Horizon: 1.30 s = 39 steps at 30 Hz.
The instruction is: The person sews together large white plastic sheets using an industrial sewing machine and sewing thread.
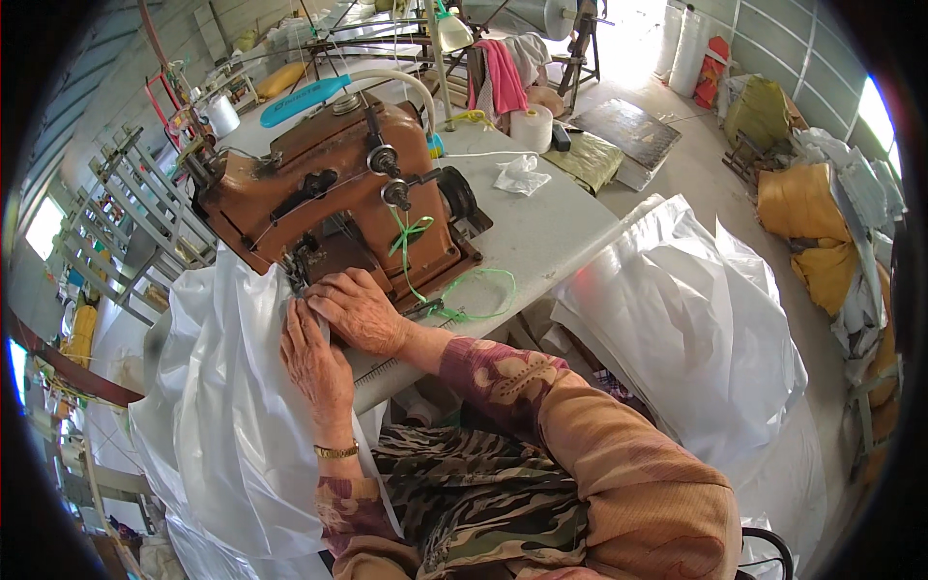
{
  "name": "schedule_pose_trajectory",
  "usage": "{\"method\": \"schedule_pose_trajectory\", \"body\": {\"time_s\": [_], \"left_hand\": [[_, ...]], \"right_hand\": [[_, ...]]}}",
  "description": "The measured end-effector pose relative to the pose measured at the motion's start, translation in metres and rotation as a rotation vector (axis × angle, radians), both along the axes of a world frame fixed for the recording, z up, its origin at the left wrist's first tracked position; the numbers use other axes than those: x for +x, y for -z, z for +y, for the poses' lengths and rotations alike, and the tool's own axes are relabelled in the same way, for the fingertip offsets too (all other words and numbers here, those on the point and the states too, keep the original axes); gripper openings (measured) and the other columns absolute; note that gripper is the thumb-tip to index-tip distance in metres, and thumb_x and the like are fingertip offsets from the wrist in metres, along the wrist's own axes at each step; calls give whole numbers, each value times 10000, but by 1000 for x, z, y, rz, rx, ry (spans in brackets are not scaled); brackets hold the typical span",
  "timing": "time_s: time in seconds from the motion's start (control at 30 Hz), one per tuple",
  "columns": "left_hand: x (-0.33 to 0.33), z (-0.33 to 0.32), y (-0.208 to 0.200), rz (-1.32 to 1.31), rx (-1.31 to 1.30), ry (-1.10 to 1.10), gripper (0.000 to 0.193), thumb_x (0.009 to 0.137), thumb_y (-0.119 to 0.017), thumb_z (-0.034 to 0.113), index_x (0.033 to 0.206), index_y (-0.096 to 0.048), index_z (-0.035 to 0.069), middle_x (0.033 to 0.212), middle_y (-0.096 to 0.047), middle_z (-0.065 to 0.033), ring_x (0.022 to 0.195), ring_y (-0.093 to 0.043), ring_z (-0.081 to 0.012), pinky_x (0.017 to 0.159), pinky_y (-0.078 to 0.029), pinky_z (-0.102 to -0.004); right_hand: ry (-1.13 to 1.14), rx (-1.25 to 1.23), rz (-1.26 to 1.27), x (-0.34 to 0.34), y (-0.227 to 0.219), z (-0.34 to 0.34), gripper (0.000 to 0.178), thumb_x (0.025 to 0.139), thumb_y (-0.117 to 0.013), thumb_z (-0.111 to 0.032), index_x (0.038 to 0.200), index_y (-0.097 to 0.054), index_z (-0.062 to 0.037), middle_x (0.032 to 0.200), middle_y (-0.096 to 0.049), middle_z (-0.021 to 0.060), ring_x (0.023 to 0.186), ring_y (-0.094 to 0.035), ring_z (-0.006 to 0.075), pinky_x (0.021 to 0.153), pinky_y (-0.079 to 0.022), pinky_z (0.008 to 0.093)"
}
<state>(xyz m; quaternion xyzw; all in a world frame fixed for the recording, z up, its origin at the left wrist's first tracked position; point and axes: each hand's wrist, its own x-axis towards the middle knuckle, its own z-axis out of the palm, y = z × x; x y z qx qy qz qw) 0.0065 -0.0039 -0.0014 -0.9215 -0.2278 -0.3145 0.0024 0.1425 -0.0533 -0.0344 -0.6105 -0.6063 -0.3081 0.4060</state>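
Note:
A brown industrial sewing machine [319, 184] stands on a pale worktable, its presser foot [298, 269] just beyond my fingertips. White plastic sheeting [222, 387] bunches at the foot and drapes down the table's left side. My left hand [317, 365] grips the sheeting's edge, fingers pointing toward the foot. Close against it, my right hand [358, 311] has its fingers bent down over the same edge at the foot; its fingertips are partly hidden. Green cord [411, 232] hangs from the machine and loops on the tabletop to the right of my right hand.
More white sheeting [686, 319] is piled to the right of the table [541, 222]. On the tabletop are a thread cone [531, 129], a crumpled white scrap [522, 176] and a blue holder [304, 101] above the machine. Grey metal racks [135, 213] stand at left; yellow bundles [807, 203] lie at right.

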Motion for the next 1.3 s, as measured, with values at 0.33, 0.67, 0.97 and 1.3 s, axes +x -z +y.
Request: {"method": "schedule_pose_trajectory", "body": {"time_s": [0.33, 0.67, 0.97, 1.3], "left_hand": [[-2, 30, 18, -103, 51, -22, 475, 891, -465, -44, 1358, -536, 3, 1428, -536, -126, 1265, -543, -323, 1125, -352, -457], [-3, 57, 27, -137, 65, -21, 533, 851, -491, -83, 1363, -548, 56, 1402, -588, -76, 1285, -547, -245, 1177, -264, -505], [-3, 76, 36, -192, -11, 30, 567, 780, -591, -85, 1330, -556, 46, 1372, -598, -108, 1280, -551, -254, 1197, -201, -558], [-2, 73, 31, -267, 22, 19, 520, 770, -588, -101, 1273, -570, 29, 1268, -640, -111, 1168, -615, -260, 1162, -254, -573]], "right_hand": [[21, -14, -45, -1, 2, 0, 413, 817, -671, -196, 1209, -589, -94, 1272, -620, 49, 1185, -533, 243, 1031, -360, 434], [0, -22, -60, -7, -3, -2, 453, 809, -702, -210, 1234, -587, -100, 1309, -605, 44, 1212, -511, 246, 1036, -350, 454], [-87, 30, -56, -9, -3, 0, 329, 782, -707, -111, 1105, -649, -94, 1267, -645, 30, 1125, -578, 261, 939, -417, 483], [-103, 49, -74, -11, -6, 2, 232, 830, -669, -45, 1058, -639, -78, 1199, -669, 31, 1076, -600, 257, 915, -431, 438]]}}
